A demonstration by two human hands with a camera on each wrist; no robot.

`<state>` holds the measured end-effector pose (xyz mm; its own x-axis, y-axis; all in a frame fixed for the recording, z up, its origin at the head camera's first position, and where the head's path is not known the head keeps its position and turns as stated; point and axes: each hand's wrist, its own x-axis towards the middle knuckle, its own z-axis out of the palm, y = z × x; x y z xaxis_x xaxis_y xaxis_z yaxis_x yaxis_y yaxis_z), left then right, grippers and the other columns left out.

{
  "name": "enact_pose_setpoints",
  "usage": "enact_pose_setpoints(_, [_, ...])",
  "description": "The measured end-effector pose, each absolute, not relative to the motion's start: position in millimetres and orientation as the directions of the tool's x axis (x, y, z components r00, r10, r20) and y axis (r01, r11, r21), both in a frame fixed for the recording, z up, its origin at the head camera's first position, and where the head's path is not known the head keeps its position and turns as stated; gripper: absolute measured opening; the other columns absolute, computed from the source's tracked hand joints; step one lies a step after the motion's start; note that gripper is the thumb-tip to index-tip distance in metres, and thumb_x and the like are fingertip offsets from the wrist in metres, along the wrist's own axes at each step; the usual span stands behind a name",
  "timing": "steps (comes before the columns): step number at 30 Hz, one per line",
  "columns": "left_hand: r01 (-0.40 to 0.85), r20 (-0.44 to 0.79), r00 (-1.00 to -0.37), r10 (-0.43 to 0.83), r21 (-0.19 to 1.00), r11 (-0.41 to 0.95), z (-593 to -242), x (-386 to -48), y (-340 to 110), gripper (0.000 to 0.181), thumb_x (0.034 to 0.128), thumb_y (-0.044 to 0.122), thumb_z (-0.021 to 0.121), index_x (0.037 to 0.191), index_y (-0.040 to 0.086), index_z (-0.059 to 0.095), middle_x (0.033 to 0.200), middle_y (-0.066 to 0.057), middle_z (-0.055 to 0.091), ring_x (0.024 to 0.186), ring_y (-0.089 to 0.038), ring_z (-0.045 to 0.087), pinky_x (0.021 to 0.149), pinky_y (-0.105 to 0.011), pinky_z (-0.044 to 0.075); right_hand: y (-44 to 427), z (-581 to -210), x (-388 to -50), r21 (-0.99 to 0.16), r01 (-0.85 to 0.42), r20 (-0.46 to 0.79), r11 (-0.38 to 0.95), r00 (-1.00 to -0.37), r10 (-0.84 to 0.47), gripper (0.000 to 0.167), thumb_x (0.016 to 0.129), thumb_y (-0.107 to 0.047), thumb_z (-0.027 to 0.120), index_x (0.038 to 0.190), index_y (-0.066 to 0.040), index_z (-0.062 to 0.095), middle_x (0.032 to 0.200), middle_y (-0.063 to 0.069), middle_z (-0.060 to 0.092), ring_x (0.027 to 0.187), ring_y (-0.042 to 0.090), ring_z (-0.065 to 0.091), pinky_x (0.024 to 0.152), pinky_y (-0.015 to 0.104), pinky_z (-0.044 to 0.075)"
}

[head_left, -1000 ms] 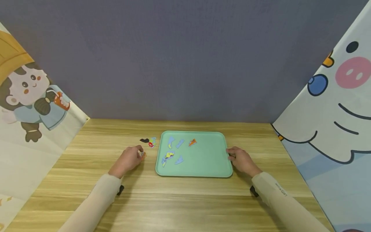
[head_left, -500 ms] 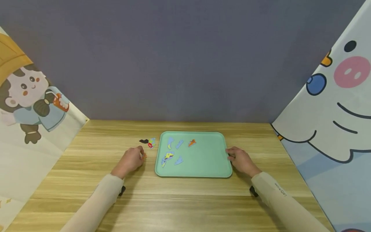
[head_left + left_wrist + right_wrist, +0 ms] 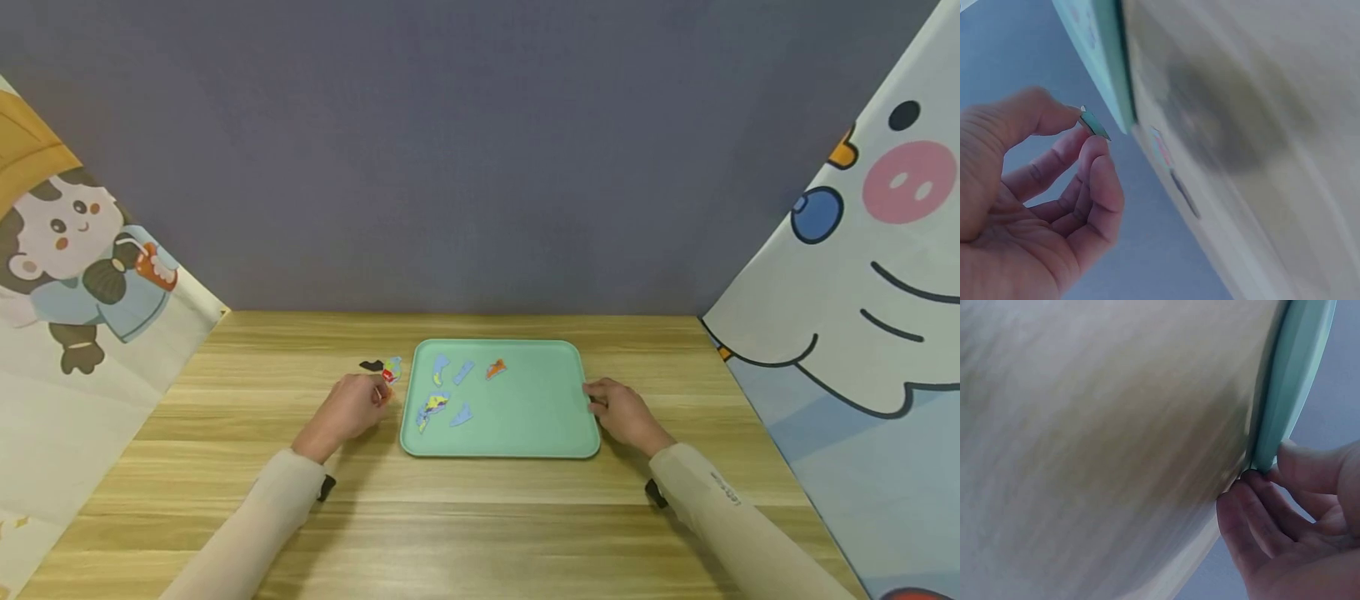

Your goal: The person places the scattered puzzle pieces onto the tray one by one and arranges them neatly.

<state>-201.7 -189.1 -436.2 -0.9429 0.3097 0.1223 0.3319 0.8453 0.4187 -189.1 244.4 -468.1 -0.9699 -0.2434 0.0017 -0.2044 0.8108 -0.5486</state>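
Between thumb and fingertips, the left hand [image 3: 348, 414] pinches a small flat piece [image 3: 1094, 124], raised above the table just left of the green tray [image 3: 517, 448]. Beyond that hand lie a red, green and blue piece [image 3: 392, 368] and a black piece [image 3: 371, 365], side by side on the wood. The right hand [image 3: 626, 414] holds the tray's right rim, its thumb on the edge and fingertips low against the side in the right wrist view. On the tray's left half rest several pale blue and yellow pieces [image 3: 433, 407] and an orange piece [image 3: 496, 368].
The wooden table [image 3: 450, 533] runs back to a grey wall [image 3: 465, 167]. Printed cartoon sheets stand at the left [image 3: 97, 400] and at the right [image 3: 840, 333]. A dark band shows under each sleeve.
The left hand has moved right and slightly up, lifting the small piece off the table toward the tray's left edge. The right hand stays at the rim.
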Motion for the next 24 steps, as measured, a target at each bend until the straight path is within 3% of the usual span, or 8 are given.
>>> enact_pose_setpoints(19, [0.521, 0.273, -0.853, 0.444, 0.405, 0.751, -418.6, -195.5, -143.7, 0.007, 0.074, 0.002, 0.071, 0.078, 0.007, 0.069, 0.073, 0.003, 0.063, 0.064, -0.008, 0.054, 0.058, -0.025, 0.046, 245.1, -468.1, -187.6, -0.548, -0.205, 0.008, 0.811, -0.971, -0.239, 0.038, 0.091, -0.001, 0.06, 0.127, 0.007, 0.054, 0.124, 0.017, 0.055, 0.113, 0.036, 0.052, 0.092, 0.047, 0.044])
enact_pose_setpoints(24, [0.513, 0.233, -0.858, 0.457, 0.412, 0.753, -418.4, -194.6, -129.3, 0.009, 0.0726, 0.001, 0.073, 0.08, 0.006, 0.07, 0.076, 0.003, 0.065, 0.066, -0.009, 0.055, 0.06, -0.024, 0.047, 244.9, -466.5, -187.7, -0.55, -0.212, 0.005, 0.808, -0.968, -0.251, 0.038, 0.091, -0.001, 0.059, 0.127, 0.008, 0.054, 0.124, 0.018, 0.055, 0.112, 0.036, 0.053, 0.091, 0.045, 0.045])
